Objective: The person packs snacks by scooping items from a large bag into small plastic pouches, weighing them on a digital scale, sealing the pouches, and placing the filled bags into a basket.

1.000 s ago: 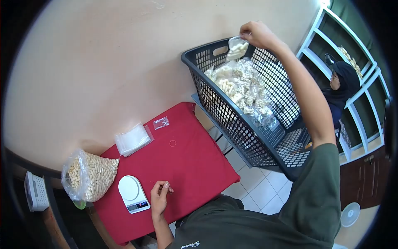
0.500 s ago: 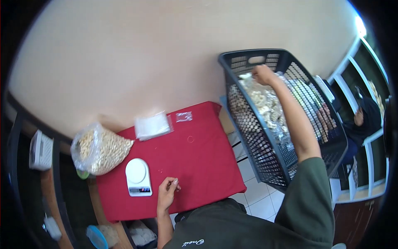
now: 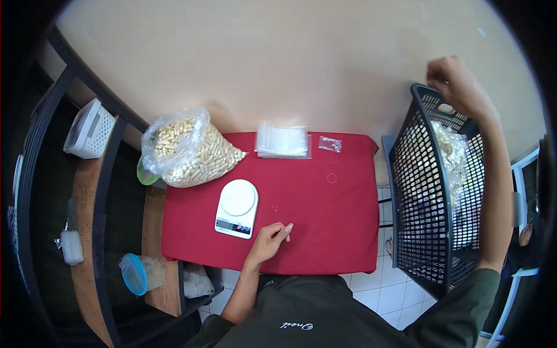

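My left hand (image 3: 268, 242) hovers over the front of the red-covered table, thumb and fingers drawn together, and nothing shows in them. Beside it stands a white kitchen scale (image 3: 237, 207) with a bare round platform. My right hand (image 3: 458, 84) is raised at the far end of a black plastic basket (image 3: 420, 191). Motion smears its curled fingers, so I cannot make out whether it holds anything. Inside the basket lie clear bags of pale snacks (image 3: 452, 165).
A big open bag of pale, finger-shaped snacks (image 3: 200, 153) rests at the table's back left. A stack of clear plastic bags (image 3: 282, 141), a small packet (image 3: 330, 144) and a rubber band (image 3: 332, 178) lie on the red cloth (image 3: 313, 232). Shelving (image 3: 87, 232) flanks the left side.
My view has swung left toward the table. My right hand has come up out of the basket to above its far rim. My left hand stays near the scale, fingers now closer together.
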The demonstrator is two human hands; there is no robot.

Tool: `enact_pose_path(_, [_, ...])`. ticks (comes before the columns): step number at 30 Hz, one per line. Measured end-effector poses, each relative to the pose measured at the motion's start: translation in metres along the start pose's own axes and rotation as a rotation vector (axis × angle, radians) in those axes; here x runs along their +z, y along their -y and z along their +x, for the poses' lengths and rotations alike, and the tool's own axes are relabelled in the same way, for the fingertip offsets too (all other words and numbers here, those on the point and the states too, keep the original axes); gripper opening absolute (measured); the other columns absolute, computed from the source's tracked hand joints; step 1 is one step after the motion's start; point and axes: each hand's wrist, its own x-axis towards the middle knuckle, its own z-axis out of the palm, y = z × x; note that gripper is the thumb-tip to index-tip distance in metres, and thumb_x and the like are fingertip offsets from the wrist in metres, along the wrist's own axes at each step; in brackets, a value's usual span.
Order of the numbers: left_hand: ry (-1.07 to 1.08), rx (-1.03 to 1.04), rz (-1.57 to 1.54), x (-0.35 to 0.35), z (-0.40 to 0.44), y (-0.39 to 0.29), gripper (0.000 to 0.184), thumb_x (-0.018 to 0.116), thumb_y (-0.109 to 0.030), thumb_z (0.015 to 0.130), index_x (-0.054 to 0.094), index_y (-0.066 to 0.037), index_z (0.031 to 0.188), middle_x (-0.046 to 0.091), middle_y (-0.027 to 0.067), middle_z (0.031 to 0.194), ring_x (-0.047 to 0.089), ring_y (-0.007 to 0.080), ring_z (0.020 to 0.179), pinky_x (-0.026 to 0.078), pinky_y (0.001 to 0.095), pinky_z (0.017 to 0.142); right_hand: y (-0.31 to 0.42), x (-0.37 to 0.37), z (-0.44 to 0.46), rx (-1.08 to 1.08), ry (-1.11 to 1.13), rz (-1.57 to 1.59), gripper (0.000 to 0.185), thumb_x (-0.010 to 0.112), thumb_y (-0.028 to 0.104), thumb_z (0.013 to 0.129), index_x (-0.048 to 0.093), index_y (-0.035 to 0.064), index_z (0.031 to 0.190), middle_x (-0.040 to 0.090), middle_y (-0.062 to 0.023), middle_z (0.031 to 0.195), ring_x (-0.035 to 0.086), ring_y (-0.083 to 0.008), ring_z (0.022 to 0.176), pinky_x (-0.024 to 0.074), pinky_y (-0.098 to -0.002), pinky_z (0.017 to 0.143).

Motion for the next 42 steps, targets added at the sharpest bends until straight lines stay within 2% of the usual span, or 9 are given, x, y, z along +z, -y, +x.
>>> enact_pose_path(9, [-0.007,0.057,-0.071,-0.079,-0.023,-0.001,0.045,0.055,-0.023,0.102,0.06,0.003,0.066,0.058,0.0063,0.067,0.054,0.0116,0.066,0.042,0.0272,0.066,0.151,0.165,0.091,-0.019,0.507,0.373,0.035,0.077,0.033,0.08,0.071,-0.0008,0.076,0.069,-0.0201,0.077,0.068,-0.0346,0.076,0.0538,-0.0422,0.072])
enact_pose_path(15, [-0.105,0.041,0.018,-0.15,-0.047,0.026,0.035,0.059,-0.022,0.099,0.063,0.003,0.075,0.059,0.0055,0.069,0.054,0.0099,0.069,0.043,0.0275,0.067,0.179,0.348,0.044,0.772,0.471,0.508,0.049,0.085,0.044,0.067,0.071,-0.0033,0.075,0.071,-0.0213,0.078,0.07,-0.0349,0.082,0.0551,-0.043,0.08])
enact_pose_path(18, [-0.093,-0.033,-0.031,-0.179,-0.055,0.032,0.028,0.053,-0.016,0.102,0.063,0.001,0.083,0.064,0.0036,0.076,0.056,0.0096,0.075,0.045,0.0262,0.072,0.206,0.368,0.025,0.792,0.249,0.492,0.041,0.087,0.041,0.065,0.068,0.0043,0.064,0.069,-0.0135,0.064,0.069,-0.0253,0.062,0.0558,-0.0369,0.066])
enact_pose_path(21, [-0.107,-0.045,-0.115,-0.199,-0.057,0.038,0.024,0.057,-0.016,0.1,0.063,0.003,0.085,0.065,0.0039,0.078,0.06,0.0089,0.076,0.049,0.0247,0.072,0.216,0.38,0.031,0.973,0.265,0.601,0.029,0.083,0.031,0.066,0.072,0.0044,0.069,0.071,-0.0185,0.075,0.07,-0.0348,0.081,0.0549,-0.0417,0.08])
enact_pose_path(27, [-0.071,-0.053,-0.088,-0.227,-0.052,0.037,0.022,0.056,-0.015,0.1,0.063,0.002,0.088,0.066,0.0038,0.08,0.06,0.0084,0.078,0.049,0.0241,0.074,0.23,0.345,0.042,0.955,0.109,0.634,0.01,0.068,0.011,0.078,0.065,0.0012,0.077,0.07,-0.0184,0.078,0.071,-0.0299,0.077,0.0571,-0.0399,0.071])
enact_pose_path(29, [-0.059,-0.035,-0.075,-0.233,-0.048,0.035,0.022,0.056,-0.015,0.1,0.064,0.002,0.09,0.066,0.004,0.081,0.061,0.0084,0.079,0.049,0.0241,0.075,0.238,0.319,0.041,1.055,-0.073,1.481,0.007,0.06,0.005,0.086,0.057,-0.0015,0.086,0.068,-0.0187,0.089,0.072,-0.0281,0.077,0.0601,-0.0353,0.068])
enact_pose_path(35, [0.101,-0.011,-0.246,-0.223,-0.022,0.013,0.022,0.057,-0.015,0.1,0.066,0.003,0.106,0.068,0.0067,0.093,0.062,0.0122,0.087,0.05,0.0269,0.078,0.293,0.245,-0.001,0.96,-0.336,1.887,0.004,0.053,0.0,0.092,0.052,0.0036,0.091,0.065,-0.0166,0.096,0.071,-0.0282,0.085,0.0619,-0.0359,0.069])
enact_pose_path(40, [0.507,0.152,-0.395,-0.192,0.013,0.009,0.097,0.075,-0.034,0.087,0.014,-0.001,0.155,0.025,0.0177,0.158,0.024,0.027,0.147,0.029,0.0451,0.115,0.369,0.217,-0.059,0.895,-0.481,2.491,0.007,0.053,0.004,0.092,0.053,0.0093,0.097,0.067,-0.0171,0.11,0.069,-0.0257,0.095,0.0613,-0.0355,0.075])
enact_pose_path(42, [0.398,0.204,-0.6,-0.17,0.018,0.004,0.126,0.086,-0.042,0.072,0.0,-0.004,0.156,0.01,0.019,0.161,0.013,0.0304,0.15,0.025,0.0495,0.116,0.41,0.209,-0.072,1.012,-0.491,2.625,0.01,0.052,0.005,0.092,0.053,0.0099,0.1,0.067,-0.0179,0.111,0.07,-0.0261,0.093,0.0622,-0.0342,0.073])
